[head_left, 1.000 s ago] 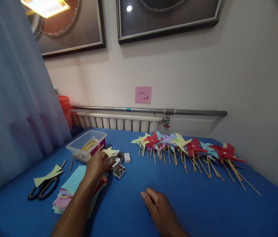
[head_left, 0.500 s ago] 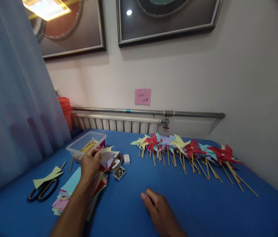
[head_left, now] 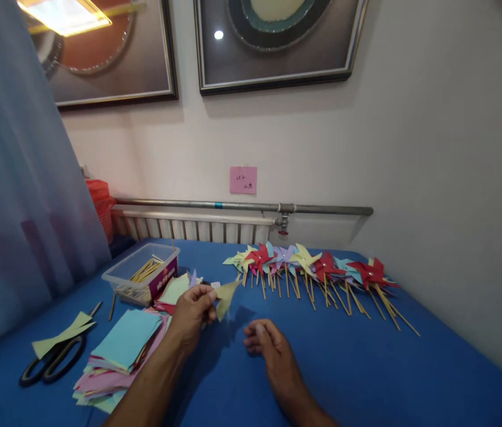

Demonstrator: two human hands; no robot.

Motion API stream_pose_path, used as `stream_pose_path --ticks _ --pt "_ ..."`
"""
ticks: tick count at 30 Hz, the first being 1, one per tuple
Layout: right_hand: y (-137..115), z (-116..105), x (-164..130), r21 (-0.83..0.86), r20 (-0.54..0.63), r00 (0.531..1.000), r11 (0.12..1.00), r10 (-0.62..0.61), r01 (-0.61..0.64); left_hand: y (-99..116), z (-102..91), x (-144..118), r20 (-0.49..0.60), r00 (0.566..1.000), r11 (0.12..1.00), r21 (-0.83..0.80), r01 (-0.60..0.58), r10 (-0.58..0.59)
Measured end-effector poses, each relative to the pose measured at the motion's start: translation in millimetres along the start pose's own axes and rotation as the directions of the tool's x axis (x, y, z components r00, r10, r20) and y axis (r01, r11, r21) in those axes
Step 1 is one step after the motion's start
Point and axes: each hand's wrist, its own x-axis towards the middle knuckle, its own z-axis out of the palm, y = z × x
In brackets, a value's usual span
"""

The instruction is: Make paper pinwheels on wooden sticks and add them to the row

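My left hand (head_left: 192, 313) pinches a pale yellow-green cut paper piece (head_left: 225, 296) and holds it just above the blue table (head_left: 367, 367). Beside it, my right hand (head_left: 266, 344) rests on the table with loosely curled fingers and nothing in it. A stack of coloured paper squares (head_left: 120, 350), light blue on top, lies left of my left forearm. Finished paper pinwheels on wooden sticks (head_left: 313, 270) lie in a row at the back right.
A clear plastic box of wooden sticks (head_left: 142, 274) stands at the back left. Black scissors (head_left: 50, 363) lie at the far left under a yellow-green paper scrap (head_left: 62, 332). A curtain hangs on the left; a radiator and pipe run along the wall.
My left hand has lifted a yellow-green paper piece from near the small boxes and brought it toward the middle. My right hand has curled slightly. The view has shifted left.
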Motion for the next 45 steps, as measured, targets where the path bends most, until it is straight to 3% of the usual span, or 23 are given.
stream_pose_path --ticks 2,5,9,11,13,15,17,22,23,25,29,31,32,34,36,39,45 --pt "5.0 2.7 4.6 0.134 -0.069 0.997 0.991 0.037 -0.027 -9.6 11.1 -3.8 0.054 0.997 0.998 -0.01 0.057 -0.056" --pt "9.7 5.9 7.3 0.258 -0.08 0.988 0.96 0.135 -0.11 -22.0 22.1 -7.7 0.11 0.991 0.996 0.052 0.069 -0.074" --pt "0.0 7.2 2.5 0.382 0.001 0.98 0.906 0.198 -0.184 -27.9 28.6 -16.5 0.233 0.972 0.951 0.29 -0.11 0.041" --pt "-9.2 6.7 -1.3 0.431 0.053 0.99 0.891 0.134 -0.144 -27.8 30.0 -23.3 0.344 0.925 0.845 0.438 -0.308 0.159" --pt "-15.7 5.6 -3.9 0.481 0.036 0.991 0.867 0.131 -0.132 -28.7 30.7 -29.3 0.501 0.819 0.684 0.495 -0.536 0.28" --pt "-16.8 3.9 -4.6 0.505 0.004 0.988 0.853 0.152 -0.134 -32.2 30.8 -32.8 0.6 0.729 0.563 0.496 -0.662 0.328" --pt "-13.2 1.5 -3.5 0.51 -0.04 0.982 0.849 0.182 -0.137 -37.2 31.2 -34.0 0.638 0.695 0.52 0.491 -0.699 0.331" --pt "-6.6 -4.8 1.8 0.511 -0.077 0.973 0.847 0.218 -0.149 -38.4 34.2 -37.6 0.682 0.659 0.521 0.455 -0.723 0.319" --pt "-7.7 -5.9 2.6 0.509 -0.074 0.974 0.847 0.216 -0.15 -35.2 34.5 -38.5 0.678 0.666 0.531 0.456 -0.714 0.312" --pt "-11.8 -7.8 3.5 0.507 -0.06 0.976 0.849 0.21 -0.151 -27.0 33.1 -38.2 0.612 0.725 0.566 0.492 -0.661 0.315" --pt "-19.5 -7.7 2.1 0.53 -0.006 0.979 0.831 0.206 -0.172 -16.8 22.7 -24.0 0.213 0.912 0.637 0.66 -0.398 0.35" --pt "-20.2 -5.6 0.4 0.537 0.028 0.978 0.822 0.205 -0.187 -20.1 17.5 -14.3 0.104 0.971 0.784 0.575 -0.236 0.216" --pt "-19.6 -4.3 -0.3 0.535 0.041 0.978 0.823 0.202 -0.193 -23.7 16.0 -10.4 0.101 0.988 0.866 0.478 -0.15 0.116" --pt "-17.4 -2.2 -1.4 0.524 0.052 0.979 0.83 0.197 -0.194 -33.1 15.7 -6.2 0.184 0.979 0.956 0.291 0.031 -0.087" --pt "-14.9 -1.4 -1.9 0.505 0.041 0.98 0.843 0.193 -0.186 -41.8 18.7 -6.8 0.259 0.948 0.975 0.167 0.146 -0.186" --pt "-13.1 -2.4 -2.0 0.466 0.011 0.981 0.868 0.192 -0.175 -47.0 24.5 -11.9 0.291 0.93 0.974 0.069 0.214 -0.225" --pt "-11.0 -5.3 -3.0 0.412 0.026 0.987 0.898 0.159 -0.156 -38.9 26.1 -16.4 0.289 0.929 0.973 0.039 0.229 -0.231"
